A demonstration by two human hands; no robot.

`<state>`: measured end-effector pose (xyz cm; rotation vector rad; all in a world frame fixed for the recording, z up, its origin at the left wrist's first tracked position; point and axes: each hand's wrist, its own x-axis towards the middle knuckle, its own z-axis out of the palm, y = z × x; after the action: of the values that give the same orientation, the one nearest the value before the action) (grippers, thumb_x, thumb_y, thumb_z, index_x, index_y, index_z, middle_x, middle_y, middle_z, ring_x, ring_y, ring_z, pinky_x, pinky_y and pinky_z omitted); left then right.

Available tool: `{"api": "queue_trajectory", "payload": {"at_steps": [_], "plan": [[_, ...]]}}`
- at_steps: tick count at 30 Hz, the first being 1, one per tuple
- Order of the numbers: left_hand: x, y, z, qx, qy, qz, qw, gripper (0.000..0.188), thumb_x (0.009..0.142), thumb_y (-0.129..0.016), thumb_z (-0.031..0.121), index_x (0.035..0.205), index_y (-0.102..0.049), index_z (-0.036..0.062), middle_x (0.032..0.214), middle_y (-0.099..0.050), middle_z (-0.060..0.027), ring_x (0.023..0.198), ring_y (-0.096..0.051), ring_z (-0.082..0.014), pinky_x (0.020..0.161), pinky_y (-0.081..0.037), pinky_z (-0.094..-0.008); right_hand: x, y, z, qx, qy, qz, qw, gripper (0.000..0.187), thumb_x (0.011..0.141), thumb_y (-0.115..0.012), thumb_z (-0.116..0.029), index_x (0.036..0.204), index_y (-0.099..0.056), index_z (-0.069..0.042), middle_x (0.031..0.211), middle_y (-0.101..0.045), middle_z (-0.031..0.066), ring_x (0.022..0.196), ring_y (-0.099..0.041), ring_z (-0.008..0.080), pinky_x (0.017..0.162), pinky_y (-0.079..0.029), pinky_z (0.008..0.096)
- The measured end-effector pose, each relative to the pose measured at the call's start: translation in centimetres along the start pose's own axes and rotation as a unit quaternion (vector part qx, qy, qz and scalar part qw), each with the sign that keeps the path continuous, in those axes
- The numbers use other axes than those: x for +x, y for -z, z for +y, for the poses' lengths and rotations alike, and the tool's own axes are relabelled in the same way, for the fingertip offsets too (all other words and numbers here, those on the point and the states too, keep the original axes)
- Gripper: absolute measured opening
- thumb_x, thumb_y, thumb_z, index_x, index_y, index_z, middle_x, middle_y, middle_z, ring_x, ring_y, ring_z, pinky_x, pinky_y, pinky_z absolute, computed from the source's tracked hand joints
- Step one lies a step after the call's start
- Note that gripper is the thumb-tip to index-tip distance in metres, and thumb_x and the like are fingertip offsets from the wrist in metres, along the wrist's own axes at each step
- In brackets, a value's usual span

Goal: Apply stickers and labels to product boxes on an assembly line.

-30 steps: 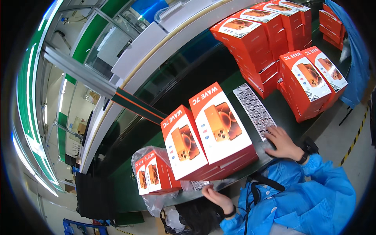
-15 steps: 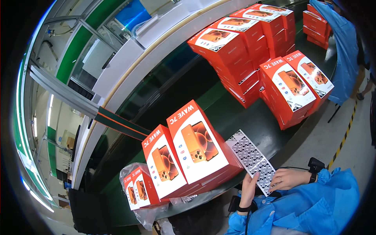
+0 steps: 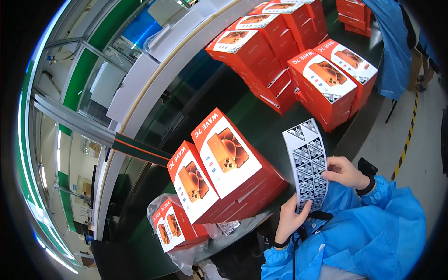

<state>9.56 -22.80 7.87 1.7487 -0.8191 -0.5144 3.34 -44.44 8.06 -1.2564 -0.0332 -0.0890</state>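
A white sheet of black triangular stickers [image 3: 308, 161] is tilted up in front of me, slightly bowed. My left hand [image 3: 290, 220] pinches its lower end, the thumb lying over the front. At the sheet's right edge, about halfway up, my right hand [image 3: 346, 172] grips it between thumb and curled fingers. To the left stand two stacks of red phone boxes, a taller one [image 3: 254, 161] and a lower one [image 3: 192, 184], each with an orange phone pictured on top. Smaller boxes [image 3: 169, 225] sit beside them in clear plastic [image 3: 183, 262].
Tall stacks of red boxes [image 3: 266, 65] stand at the back, and a nearer pair [image 3: 326, 88] carries triangular stickers on its corners. A dark green belt [image 3: 224, 100] lies beneath. Someone's blue sleeve [image 3: 389, 51] is at the far right. A grey post [image 3: 70, 119] crosses the left side.
The sheet has swung more upright and bends now. My right hand has shifted up along its edge, while the left still holds the lower end. The view has moved, so the boxes appear displaced.
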Motion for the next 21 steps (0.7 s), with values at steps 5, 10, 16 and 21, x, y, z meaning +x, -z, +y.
{"api": "queue_trajectory", "payload": {"at_steps": [5,10,16,21], "plan": [[-2.6,0.6,1.8,-0.189,0.003,0.176,0.966,0.033,0.080,-0.069,0.005,0.105,-0.049,-0.0024,0.094,-0.062,-0.0083,0.086,-0.059,-0.0097,0.074,-0.048,-0.0241,0.3,-3.8,0.0,-0.131,0.069,-0.053,0.987,0.023,0.086,-0.062,-0.014,0.103,-0.061,0.002,0.087,-0.066,0.0094,0.071,-0.062,0.0126,0.063,-0.050,0.0266],[-4.7,2.3,3.7,-0.155,0.011,0.221,0.963,0.033,0.077,-0.073,0.005,0.101,-0.051,-0.0018,0.092,-0.064,-0.0089,0.082,-0.059,-0.0101,0.073,-0.046,-0.0224,0.5,-5.5,-1.7,-0.273,0.122,-0.167,0.939,0.024,0.084,-0.063,-0.018,0.100,-0.064,0.000,0.085,-0.065,0.0149,0.072,-0.064,0.0222,0.063,-0.049,0.0296],[-4.7,2.3,5.8,-0.176,-0.023,0.315,0.932,0.030,0.076,-0.073,0.005,0.100,-0.057,-0.0037,0.091,-0.066,-0.0082,0.081,-0.060,-0.0106,0.072,-0.046,-0.0233,0.8,-7.3,-2.8,-0.312,0.123,-0.262,0.905,0.024,0.085,-0.063,-0.022,0.094,-0.061,0.000,0.080,-0.060,0.0096,0.066,-0.061,0.0197,0.059,-0.048,0.0289],[-4.8,1.9,6.4,-0.095,-0.055,0.376,0.920,0.024,0.076,-0.073,0.007,0.094,-0.061,-0.0041,0.084,-0.068,-0.0092,0.073,-0.061,-0.0109,0.066,-0.047,-0.0235,0.9,-8.7,-3.4,-0.276,0.230,-0.069,0.931,0.020,0.076,-0.072,-0.011,0.091,-0.059,-0.005,0.082,-0.058,0.0069,0.064,-0.060,0.0164,0.056,-0.048,0.0269]]}}
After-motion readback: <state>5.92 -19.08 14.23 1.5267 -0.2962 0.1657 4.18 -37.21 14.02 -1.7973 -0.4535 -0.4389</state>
